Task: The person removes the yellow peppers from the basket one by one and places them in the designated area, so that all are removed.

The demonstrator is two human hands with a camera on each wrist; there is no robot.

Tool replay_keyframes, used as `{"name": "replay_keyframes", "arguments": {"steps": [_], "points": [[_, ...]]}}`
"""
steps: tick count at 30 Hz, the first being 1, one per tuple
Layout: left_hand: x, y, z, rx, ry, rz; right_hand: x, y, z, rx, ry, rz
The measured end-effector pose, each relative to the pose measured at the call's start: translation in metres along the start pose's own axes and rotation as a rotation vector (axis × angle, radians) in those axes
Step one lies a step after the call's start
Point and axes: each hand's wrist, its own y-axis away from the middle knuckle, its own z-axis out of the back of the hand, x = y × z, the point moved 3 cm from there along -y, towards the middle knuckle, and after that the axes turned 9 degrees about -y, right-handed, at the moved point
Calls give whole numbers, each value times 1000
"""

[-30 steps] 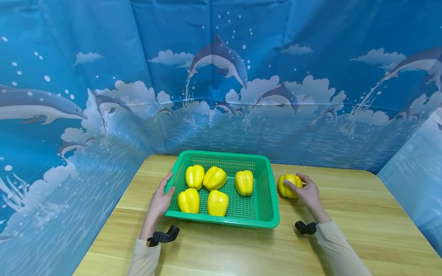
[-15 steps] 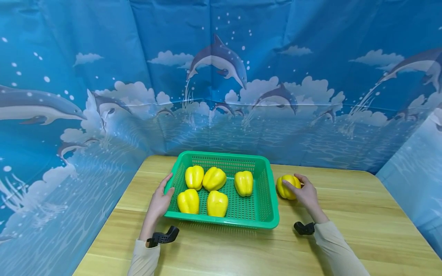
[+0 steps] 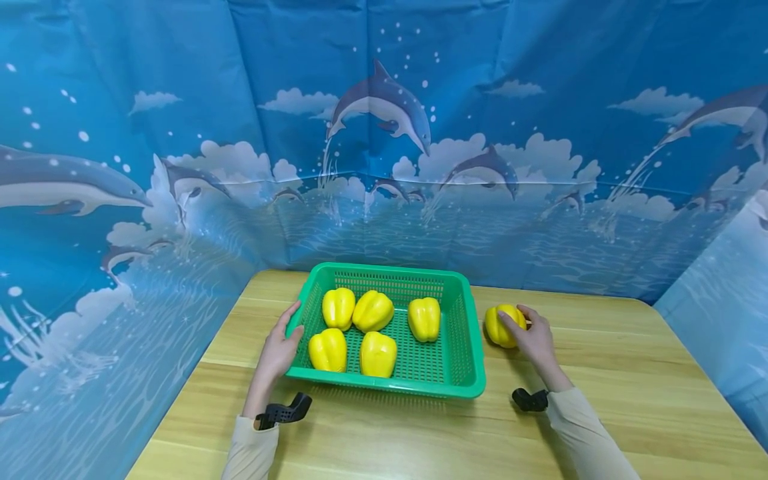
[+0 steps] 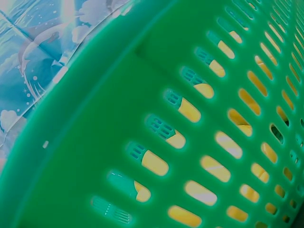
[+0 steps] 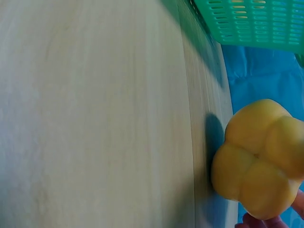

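Note:
My left hand (image 3: 279, 348) holds the left rim of a green plastic basket (image 3: 414, 385), its thumb near the top of the rim. In the left wrist view, the slotted basket wall (image 4: 109, 109) fills most of the picture and hides the fingers. To the right of the basket, my right hand (image 3: 536, 335) grips a yellow bell pepper (image 3: 501, 326), thumb in front and fingers behind. The right wrist view shows the lobed end of this bell pepper (image 5: 256, 159) close to the tabletop, with fingertips (image 5: 273, 222) at its lower edge. I cannot tell whether it touches the table.
Several more yellow bell peppers lie in the basket, one of them (image 3: 424, 320) apart at its right. A wooden table (image 3: 384, 440) bears everything. Behind it hangs a blue dolphin-print sheet (image 3: 384, 220). A black wrist mount (image 3: 288, 410) sits on the left forearm, another (image 3: 531, 400) on the right.

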Motion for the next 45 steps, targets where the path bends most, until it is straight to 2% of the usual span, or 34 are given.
{"name": "replay_keyframes", "arguments": {"steps": [19,30,34,39,45], "points": [[-2,0,0,6,-5,10,-2,1,-2,-16,20,-8],[-1,-1,0,2,-8,-15,2,4,-2,-28,6,-10],[-1,-1,0,4,-14,-12,5,4,1,-90,12,30],[-1,0,-1,8,-7,1,18,7,6,-221,19,128],[0,0,0,12,-11,11,36,12,10,-324,-35,247]]}}
